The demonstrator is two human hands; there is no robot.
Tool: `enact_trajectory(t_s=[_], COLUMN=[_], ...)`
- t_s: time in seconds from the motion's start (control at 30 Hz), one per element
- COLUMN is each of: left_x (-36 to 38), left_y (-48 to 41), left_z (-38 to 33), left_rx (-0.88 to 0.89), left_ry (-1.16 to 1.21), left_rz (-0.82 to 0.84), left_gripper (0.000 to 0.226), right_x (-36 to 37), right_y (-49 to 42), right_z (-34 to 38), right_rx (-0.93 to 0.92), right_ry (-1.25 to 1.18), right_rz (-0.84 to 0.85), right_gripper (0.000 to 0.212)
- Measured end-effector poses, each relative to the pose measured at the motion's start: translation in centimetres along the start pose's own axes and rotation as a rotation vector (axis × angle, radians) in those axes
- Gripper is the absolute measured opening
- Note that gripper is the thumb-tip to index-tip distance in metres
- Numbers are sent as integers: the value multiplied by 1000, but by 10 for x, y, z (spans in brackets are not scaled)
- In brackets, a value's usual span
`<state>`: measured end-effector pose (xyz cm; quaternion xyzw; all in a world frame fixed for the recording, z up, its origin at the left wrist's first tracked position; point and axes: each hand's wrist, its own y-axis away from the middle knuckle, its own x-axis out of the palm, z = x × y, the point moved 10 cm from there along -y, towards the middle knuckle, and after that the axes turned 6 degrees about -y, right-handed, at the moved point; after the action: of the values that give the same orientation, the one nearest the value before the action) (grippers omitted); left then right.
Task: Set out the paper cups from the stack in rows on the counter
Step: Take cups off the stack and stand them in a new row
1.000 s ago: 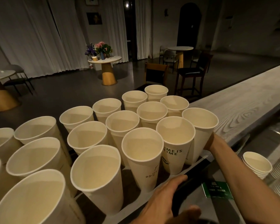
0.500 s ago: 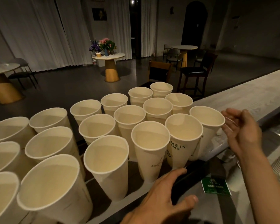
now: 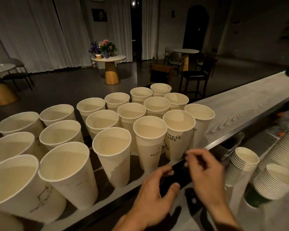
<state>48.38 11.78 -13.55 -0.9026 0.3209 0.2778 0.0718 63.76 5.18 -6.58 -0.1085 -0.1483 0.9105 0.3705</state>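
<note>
My right hand (image 3: 205,172) has come down and back since half a second ago. Then it was raised with spread fingers beside the rightmost cup (image 3: 199,120); now it hangs low at the near edge of the counter (image 3: 240,110), close to my left hand (image 3: 155,195). Its fingers are loosely curled and blurred, and they hold nothing. The left hand has barely shifted. Its fingers and thumb now curve more over the near end of a dark flat object (image 3: 178,175) lying along the counter's edge, and I cannot tell whether it grips that object or only hovers there.

The paper cups (image 3: 112,144) stand where they stood, upright and open-mouthed in three rows that run from near left to far right across the counter. The printed cup (image 3: 178,127) stands just left of the rightmost one, directly beyond my right hand.

To the right, on a lower work surface (image 3: 237,182) below the counter, wait the stacks. One short stack (image 3: 244,158) is nearest the hand, another stack (image 3: 274,182) is nearer and further right, and a long leaning stack (image 3: 285,145) lies behind them. The near row of cups stands between my hands and the farther rows.

Beyond the counter the room is dim. It holds a round table (image 3: 109,59) with flowers (image 3: 105,45), a dark stool (image 3: 198,75) and pale curtains (image 3: 32,34).
</note>
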Motion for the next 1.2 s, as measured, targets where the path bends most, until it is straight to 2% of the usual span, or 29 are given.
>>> enact_trajectory(t_s=[0.07,0.13,0.2,0.3,0.33,0.4,0.43,0.97,1.03,1.07,1.13,1.2], left_x=[-9,-18,-21,-18,-17,-16,-16,-24,-24,-24,-24,-25], left_y=[10,21,27,31,31,29,28,30,31,32,33,34], left_z=[6,11,17,26,28,30,29,33,35,35,34,34], left_rx=[-42,-82,-140,-212,-227,-245,-252,-229,-244,-250,-249,-245], left_ry=[60,94,107,134,143,148,155,240,240,236,224,214], left_rz=[-90,-156,-184,-183,-174,-162,-155,-206,-203,-201,-205,-218], left_gripper=[34,38,50,83,90,96,96,75,86,91,93,92], right_x=[26,46,62,81,86,93,95,111,98,85,48,10], right_y=[10,13,12,12,11,10,10,20,21,21,17,11], right_z=[-11,-22,-34,-43,-45,-47,-47,-46,-37,-29,-10,-2], right_rx=[61,120,175,226,234,226,223,229,181,139,20,-54], right_ry=[28,39,32,32,39,49,49,68,110,113,73,75], right_rz=[142,241,319,415,441,473,488,602,565,492,240,-23], right_gripper=[19,31,48,65,59,27,24,33,26,23,12,15])
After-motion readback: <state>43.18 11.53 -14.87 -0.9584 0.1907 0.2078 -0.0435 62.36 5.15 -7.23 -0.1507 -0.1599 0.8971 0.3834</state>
